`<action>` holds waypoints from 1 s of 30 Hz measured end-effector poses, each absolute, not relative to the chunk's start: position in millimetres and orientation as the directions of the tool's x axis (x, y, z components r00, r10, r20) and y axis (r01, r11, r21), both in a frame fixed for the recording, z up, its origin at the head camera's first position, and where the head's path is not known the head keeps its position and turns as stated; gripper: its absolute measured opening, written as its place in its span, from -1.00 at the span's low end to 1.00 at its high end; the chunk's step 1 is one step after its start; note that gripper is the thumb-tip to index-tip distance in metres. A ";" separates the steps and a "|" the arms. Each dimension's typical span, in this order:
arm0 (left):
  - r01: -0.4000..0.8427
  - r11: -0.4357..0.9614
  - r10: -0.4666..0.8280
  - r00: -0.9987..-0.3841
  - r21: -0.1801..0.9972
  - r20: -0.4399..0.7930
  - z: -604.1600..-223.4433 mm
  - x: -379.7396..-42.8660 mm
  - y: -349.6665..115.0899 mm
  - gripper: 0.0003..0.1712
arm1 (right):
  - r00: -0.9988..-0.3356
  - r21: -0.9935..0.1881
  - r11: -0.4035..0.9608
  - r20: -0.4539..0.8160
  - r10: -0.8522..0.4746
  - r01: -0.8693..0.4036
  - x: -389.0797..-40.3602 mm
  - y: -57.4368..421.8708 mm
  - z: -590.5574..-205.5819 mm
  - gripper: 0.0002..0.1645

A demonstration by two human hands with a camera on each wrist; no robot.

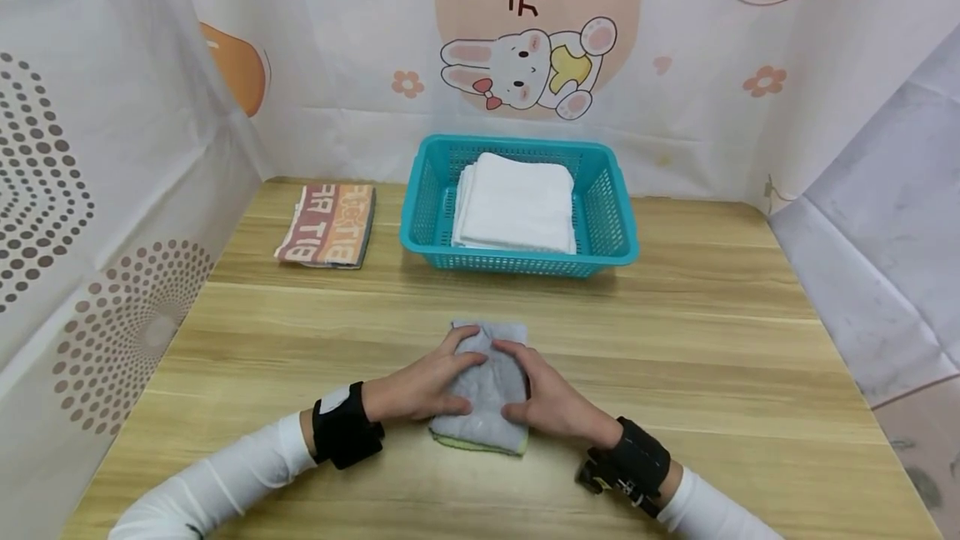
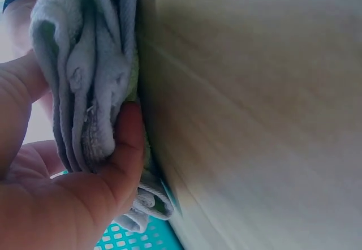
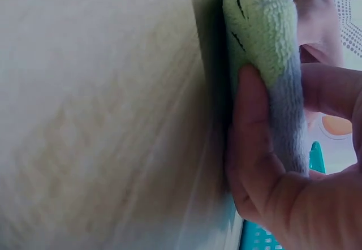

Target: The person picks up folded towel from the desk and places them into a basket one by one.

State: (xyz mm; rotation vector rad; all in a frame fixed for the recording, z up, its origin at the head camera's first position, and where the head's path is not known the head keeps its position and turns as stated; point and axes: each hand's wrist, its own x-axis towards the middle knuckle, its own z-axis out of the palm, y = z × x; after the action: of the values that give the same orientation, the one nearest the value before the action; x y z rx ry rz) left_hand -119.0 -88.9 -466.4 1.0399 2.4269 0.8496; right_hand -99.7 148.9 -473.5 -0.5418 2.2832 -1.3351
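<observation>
Head: grey towel (image 1: pixel 491 386), long axis front-to-back

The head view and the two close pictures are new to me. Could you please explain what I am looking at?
There is no machine at work here, only a person's two bare hands. The wide picture comes from a camera worn on the head, looking forward and down. The close ones come from a camera on each wrist, so the wooden table looks turned on its side. At its far side are a folded patterned cloth and a teal basket with folded white cloths inside. Nearer, the left hand and right hand grip a folded grey cloth from its two sides; it also shows some yellow-green.
</observation>
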 end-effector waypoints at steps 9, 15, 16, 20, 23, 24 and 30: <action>0.556 0.525 0.752 -0.658 0.645 -0.045 -455.3 -125.0 -87.5 -0.26 | -0.827 -0.898 0.424 -0.148 -0.543 -0.118 -107.0 156.7 -467.3 0.00; 0.561 0.498 0.743 -0.670 0.662 0.009 -445.7 -132.6 -86.8 -0.26 | -0.832 -0.887 0.411 -0.058 -0.552 -0.211 -115.0 165.3 -455.2 -0.19; 0.573 0.490 0.744 -0.667 0.657 0.028 -444.1 -133.7 -86.9 -0.26 | -0.831 -0.885 0.407 -0.042 -0.555 -0.227 -116.2 166.2 -453.7 -0.23; 0.596 0.470 0.745 -0.664 0.651 0.071 -435.9 -137.9 -86.5 -0.28 | -0.835 -0.875 0.400 0.008 -0.551 -0.272 -119.7 167.8 -446.2 -0.32; 0.595 0.463 0.741 -0.667 0.657 0.082 -428.2 -141.0 -84.9 -0.27 | -0.840 -0.880 0.394 0.011 -0.543 -0.266 -122.1 169.1 -438.4 -0.32; 0.595 0.463 0.739 -0.669 0.658 0.085 -425.9 -142.1 -84.4 -0.27 | -0.843 -0.883 0.392 0.007 -0.539 -0.258 -123.2 169.6 -435.5 -0.32; 0.601 0.448 0.720 -0.682 0.661 0.132 -412.1 -152.6 -81.2 -0.26 | -0.861 -0.885 0.399 0.005 -0.508 -0.240 -134.0 172.7 -419.3 -0.30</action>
State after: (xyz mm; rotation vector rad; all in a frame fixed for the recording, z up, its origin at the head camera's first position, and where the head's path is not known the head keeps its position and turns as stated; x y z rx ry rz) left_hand -152.6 -81.2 -412.1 1.1632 2.5266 1.0495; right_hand -134.0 172.7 -419.3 -0.6569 2.3926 -1.4476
